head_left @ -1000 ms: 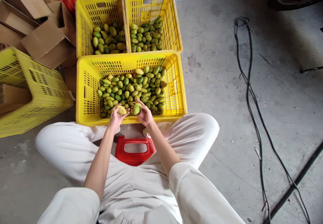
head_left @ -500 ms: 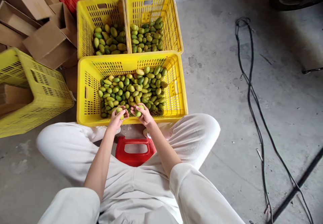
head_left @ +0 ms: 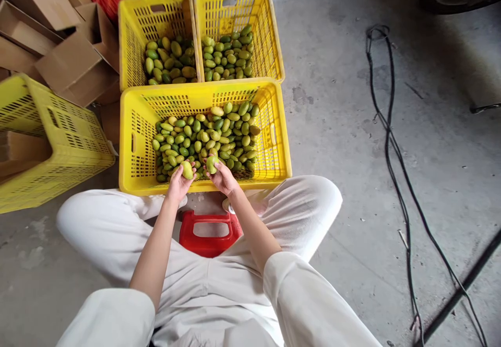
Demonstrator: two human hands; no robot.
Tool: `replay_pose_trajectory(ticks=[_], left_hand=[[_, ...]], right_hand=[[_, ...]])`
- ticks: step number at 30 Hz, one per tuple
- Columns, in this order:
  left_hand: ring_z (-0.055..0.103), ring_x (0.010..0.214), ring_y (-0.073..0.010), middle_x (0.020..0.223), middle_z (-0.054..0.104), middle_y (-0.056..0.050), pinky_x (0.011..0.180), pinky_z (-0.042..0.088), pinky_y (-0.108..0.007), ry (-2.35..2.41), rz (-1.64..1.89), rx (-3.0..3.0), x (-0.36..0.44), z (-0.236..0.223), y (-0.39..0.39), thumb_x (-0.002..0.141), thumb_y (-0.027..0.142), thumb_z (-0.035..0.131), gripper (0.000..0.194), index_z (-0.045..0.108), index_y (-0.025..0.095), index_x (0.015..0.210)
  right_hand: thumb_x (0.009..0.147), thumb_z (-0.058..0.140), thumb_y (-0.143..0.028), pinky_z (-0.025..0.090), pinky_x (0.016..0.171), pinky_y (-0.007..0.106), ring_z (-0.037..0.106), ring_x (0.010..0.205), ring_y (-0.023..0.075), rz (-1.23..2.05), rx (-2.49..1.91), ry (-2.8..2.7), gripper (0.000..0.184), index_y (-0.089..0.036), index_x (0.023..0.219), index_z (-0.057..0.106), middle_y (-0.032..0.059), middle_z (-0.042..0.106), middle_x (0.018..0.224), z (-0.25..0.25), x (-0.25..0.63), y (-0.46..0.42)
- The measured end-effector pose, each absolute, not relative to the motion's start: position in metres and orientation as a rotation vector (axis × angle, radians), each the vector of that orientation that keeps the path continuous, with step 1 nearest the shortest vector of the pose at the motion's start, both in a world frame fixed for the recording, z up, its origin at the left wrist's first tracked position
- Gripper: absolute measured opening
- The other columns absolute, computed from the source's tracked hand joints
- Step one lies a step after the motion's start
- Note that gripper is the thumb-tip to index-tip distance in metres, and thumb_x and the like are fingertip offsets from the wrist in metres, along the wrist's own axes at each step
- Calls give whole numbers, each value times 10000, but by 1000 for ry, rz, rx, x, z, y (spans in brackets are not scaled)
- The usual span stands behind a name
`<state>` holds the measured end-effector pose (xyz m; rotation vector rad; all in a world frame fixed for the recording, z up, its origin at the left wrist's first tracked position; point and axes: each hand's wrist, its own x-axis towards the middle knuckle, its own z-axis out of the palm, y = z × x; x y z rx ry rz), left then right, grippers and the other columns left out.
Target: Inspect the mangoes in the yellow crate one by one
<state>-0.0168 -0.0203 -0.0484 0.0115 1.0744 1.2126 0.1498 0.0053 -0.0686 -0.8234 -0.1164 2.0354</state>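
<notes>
My left hand is closed around a yellow-green mango, its palm turned up. Another green mango is in the fingers of my right hand. Both hands are side by side over the near edge of a yellow plastic crate. Inside that crate lies a pile of small green and yellowish mangoes, just beyond my fingertips. The two held fruits are apart from each other.
Two more yellow crates, one at the back left and one at the back right, hold mangoes. A tilted yellow crate and cardboard boxes are at left. A red stool shows beneath me. Black cable lies at right.
Both hands have turned the mangoes, and my fingers have opened out so more of each fruit shows. My right hand's mango has shifted slightly up and left.
</notes>
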Motion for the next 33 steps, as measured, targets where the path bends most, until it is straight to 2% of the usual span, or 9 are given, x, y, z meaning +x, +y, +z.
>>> replay_pose_trajectory(ticks=[4,7,12,15,19,22,25,28,33], left_hand=[[571,670,-87,800,620,-3,641,462,-230,1014,1205,80,-17,-51,-23,722,196,814,258,597,187,861],[428,539,-47,664,468,52,563,406,-198,936,1229,87,-18,-51,-23,741,182,800,237,577,192,823],[403,541,-42,707,452,46,525,393,-161,941,1233,20,-20,-47,-21,807,238,765,196,582,201,867],[410,544,-47,716,458,31,474,363,-149,937,1241,-49,-20,-45,-20,846,317,729,205,565,194,836],[515,644,-80,783,536,-6,594,475,-196,876,1338,-102,-21,-45,-19,900,391,605,201,592,192,874],[611,819,-121,914,625,-42,758,531,-262,878,1341,-90,-22,-47,-19,875,338,599,160,620,186,923],[643,948,-166,973,661,-55,834,536,-307,981,1290,-32,-21,-50,-20,838,302,668,164,635,192,956],[630,830,-131,899,632,-30,737,532,-256,1008,1257,-8,-19,-51,-22,809,305,741,198,616,201,921],[431,553,-44,694,421,41,471,387,-125,878,1295,-49,-22,-46,-22,809,171,731,209,526,194,773]], right_hand=[[669,809,-295,519,659,243,604,716,117,2002,-834,-40,453,-268,1067,595,-55,632,790,-70,151,5],[631,820,-196,540,675,242,630,741,115,1986,-852,-34,493,-279,1055,582,-52,656,843,-68,153,5],[617,816,-116,485,565,174,607,668,80,2103,-760,-144,513,-266,1051,588,-39,687,887,-63,156,4],[671,771,-182,557,691,251,654,765,120,2164,-683,-167,512,-279,1141,594,-28,687,915,-62,157,3],[660,689,-191,580,860,398,690,952,201,2215,-668,-165,567,-286,1213,603,2,707,1005,-61,157,4],[658,717,-198,582,870,409,688,1002,221,2156,-692,-170,590,-297,1229,604,6,713,1034,-61,157,4],[642,797,-240,589,861,393,681,1015,224,2167,-692,-193,573,-281,1185,620,7,708,983,-62,158,3],[616,846,-278,600,850,396,679,982,217,2197,-718,-145,508,-253,1074,629,-5,680,875,-66,159,2],[605,868,-228,612,816,369,681,859,175,2028,-789,-6,426,-245,920,582,-18,678,884,-70,156,5]])
